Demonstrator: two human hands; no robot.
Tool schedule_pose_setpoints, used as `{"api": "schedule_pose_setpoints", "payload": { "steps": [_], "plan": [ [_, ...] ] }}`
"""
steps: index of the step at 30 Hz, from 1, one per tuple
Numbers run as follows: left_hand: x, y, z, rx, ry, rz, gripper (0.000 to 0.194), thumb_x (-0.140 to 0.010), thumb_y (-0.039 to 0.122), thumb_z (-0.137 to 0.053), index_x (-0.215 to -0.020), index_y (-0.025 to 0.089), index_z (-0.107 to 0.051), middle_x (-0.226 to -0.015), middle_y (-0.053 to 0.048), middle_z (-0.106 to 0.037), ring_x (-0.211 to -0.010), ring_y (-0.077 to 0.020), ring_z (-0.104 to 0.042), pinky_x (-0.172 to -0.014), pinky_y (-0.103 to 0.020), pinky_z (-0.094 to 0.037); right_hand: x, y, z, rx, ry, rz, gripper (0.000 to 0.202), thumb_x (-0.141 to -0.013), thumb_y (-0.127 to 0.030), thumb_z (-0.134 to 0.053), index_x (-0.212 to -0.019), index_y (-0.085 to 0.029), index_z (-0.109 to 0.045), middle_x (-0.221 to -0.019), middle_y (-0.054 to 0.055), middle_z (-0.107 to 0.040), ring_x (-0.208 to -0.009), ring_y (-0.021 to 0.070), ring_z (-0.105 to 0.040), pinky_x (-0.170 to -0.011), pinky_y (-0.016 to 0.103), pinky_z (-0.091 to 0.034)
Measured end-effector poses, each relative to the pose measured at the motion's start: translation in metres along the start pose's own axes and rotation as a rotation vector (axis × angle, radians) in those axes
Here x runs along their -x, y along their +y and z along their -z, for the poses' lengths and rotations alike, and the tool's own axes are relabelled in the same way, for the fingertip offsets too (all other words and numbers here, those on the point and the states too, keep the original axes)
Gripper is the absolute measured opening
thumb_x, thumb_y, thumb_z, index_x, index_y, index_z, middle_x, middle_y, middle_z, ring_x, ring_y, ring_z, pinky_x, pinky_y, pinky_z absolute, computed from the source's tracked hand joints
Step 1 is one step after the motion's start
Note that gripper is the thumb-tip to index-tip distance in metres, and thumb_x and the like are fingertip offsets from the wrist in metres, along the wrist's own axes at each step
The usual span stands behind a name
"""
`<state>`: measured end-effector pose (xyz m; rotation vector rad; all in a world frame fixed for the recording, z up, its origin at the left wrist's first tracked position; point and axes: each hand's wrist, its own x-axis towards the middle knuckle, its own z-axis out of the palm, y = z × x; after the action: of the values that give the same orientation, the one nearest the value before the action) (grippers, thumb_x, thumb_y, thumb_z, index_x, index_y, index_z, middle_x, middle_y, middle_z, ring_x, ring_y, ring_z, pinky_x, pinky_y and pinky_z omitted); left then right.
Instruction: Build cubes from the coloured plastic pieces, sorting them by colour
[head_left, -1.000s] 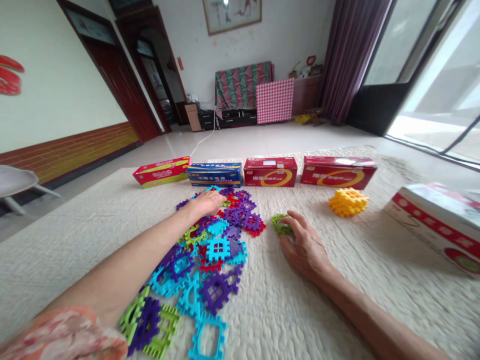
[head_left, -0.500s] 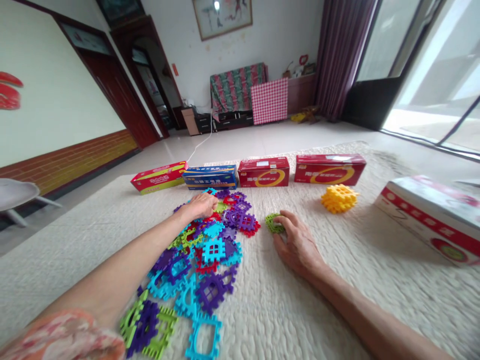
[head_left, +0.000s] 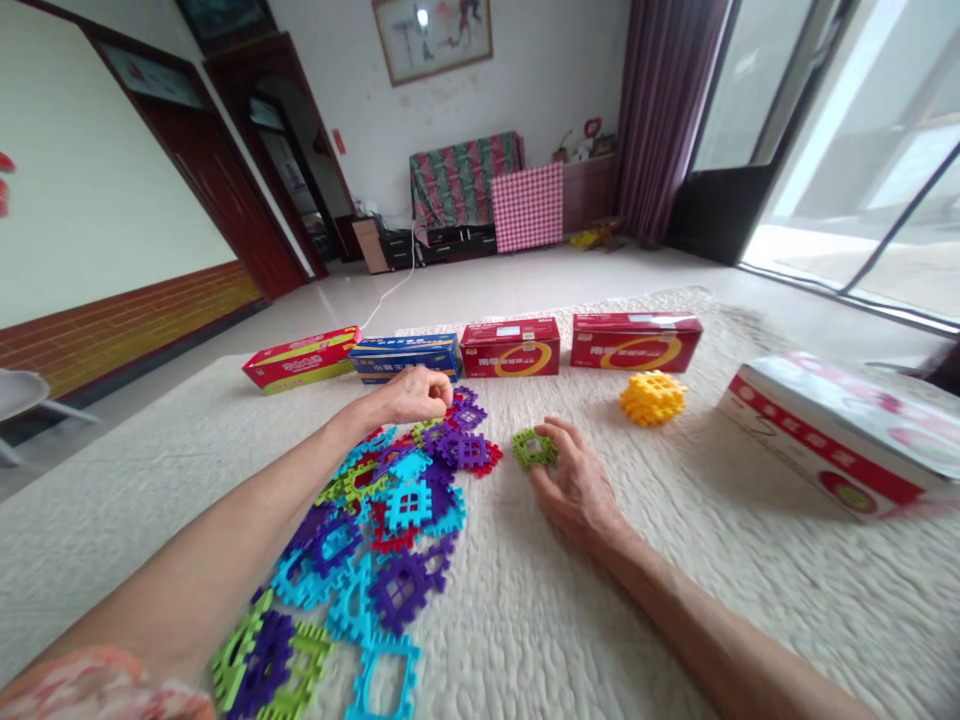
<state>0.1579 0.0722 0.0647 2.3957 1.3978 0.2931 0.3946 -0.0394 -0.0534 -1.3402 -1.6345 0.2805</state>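
Observation:
My left hand (head_left: 415, 394) is over the far end of a spread pile of plastic interlocking building pieces in purple, light blue, green and red. Its fingers are curled together, and what they hold, if anything, is hidden. To the right of the pile, my right hand (head_left: 579, 483) rests on the mat with thumb and fingers around the edge of a green building piece (head_left: 546, 460). Near the middle of the pile lies a light blue window piece (head_left: 409, 506). A yellow stack of building pieces (head_left: 652, 398) stands beyond my right hand.
Along the far side stand a pink-and-green box (head_left: 304, 361), a blue box (head_left: 405, 358) and two red boxes (head_left: 511, 348). A larger white-and-red box (head_left: 840, 440) sits at the right. All rest on a quilted cream mat (head_left: 495, 630).
My left hand has lifted slightly and shifted right over the pile, its fingers now curled. My right hand stays by the green piece, which shows more fully. The view has swung a little right.

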Motion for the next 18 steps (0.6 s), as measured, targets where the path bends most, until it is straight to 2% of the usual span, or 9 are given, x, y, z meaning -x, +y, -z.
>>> {"api": "schedule_pose_setpoints", "payload": {
  "steps": [5,8,11,14,16,18],
  "plan": [
    [-0.018,0.029,-0.037,0.483,-0.106,0.001,0.017,-0.062,0.016,-0.055,-0.076,0.016,-0.063,-0.061,0.002,-0.061,-0.054,-0.009,-0.055,-0.053,-0.02,-0.042,-0.004,0.002,0.004,-0.139,0.141,-0.056,0.031,-0.082,-0.025,-0.047,-0.111,-0.02,-0.057,-0.119,0.012,-0.061,-0.112,0.0245,-0.058,-0.094,0.042,-0.047],
    [-0.025,0.042,-0.055,0.607,-0.164,0.022,0.02,-0.065,0.017,-0.056,-0.084,0.015,-0.063,-0.064,0.001,-0.064,-0.057,-0.0095,-0.059,-0.058,-0.022,-0.047,-0.004,0.003,0.005,-0.182,0.177,-0.1,0.032,-0.087,-0.031,-0.043,-0.113,-0.019,-0.057,-0.116,0.012,-0.062,-0.11,0.0246,-0.058,-0.091,0.042,-0.049],
    [-0.026,0.035,-0.053,0.433,-0.078,0.056,0.025,-0.069,0.018,-0.057,-0.091,0.015,-0.065,-0.066,-0.001,-0.066,-0.061,-0.0115,-0.063,-0.059,-0.022,-0.047,-0.004,0.003,0.004,-0.162,0.147,-0.051,0.03,-0.085,-0.03,-0.047,-0.11,-0.019,-0.057,-0.121,0.012,-0.059,-0.114,0.0245,-0.056,-0.097,0.042,-0.045],
    [-0.018,0.01,-0.034,0.067,0.07,0.136,0.022,-0.068,0.017,-0.055,-0.085,0.016,-0.069,-0.065,0.001,-0.067,-0.063,-0.0126,-0.063,-0.059,-0.021,-0.044,-0.003,0.001,0.002,-0.085,0.04,0.014,0.027,-0.081,-0.028,-0.053,-0.106,-0.02,-0.059,-0.125,0.012,-0.057,-0.117,0.0256,-0.054,-0.1,0.044,-0.042],
    [-0.008,-0.009,-0.022,-0.149,0.048,0.183,0.02,-0.068,0.019,-0.056,-0.08,0.019,-0.071,-0.067,0.002,-0.068,-0.065,-0.0132,-0.062,-0.059,-0.021,-0.042,-0.002,0.0,0.001,-0.008,-0.039,0.05,0.029,-0.079,-0.026,-0.055,-0.107,-0.021,-0.06,-0.126,0.011,-0.057,-0.117,0.0267,-0.053,-0.1,0.046,-0.041],
    [0.002,-0.025,-0.016,-0.266,0.001,0.22,0.019,-0.069,0.023,-0.056,-0.079,0.021,-0.072,-0.066,0.002,-0.068,-0.066,-0.0137,-0.061,-0.058,-0.021,-0.039,0.0,-0.002,0.002,0.079,-0.109,0.1,0.034,-0.076,-0.024,-0.057,-0.11,-0.022,-0.059,-0.126,0.011,-0.057,-0.117,0.0277,-0.053,-0.1,0.048,-0.04]
  ]
}}
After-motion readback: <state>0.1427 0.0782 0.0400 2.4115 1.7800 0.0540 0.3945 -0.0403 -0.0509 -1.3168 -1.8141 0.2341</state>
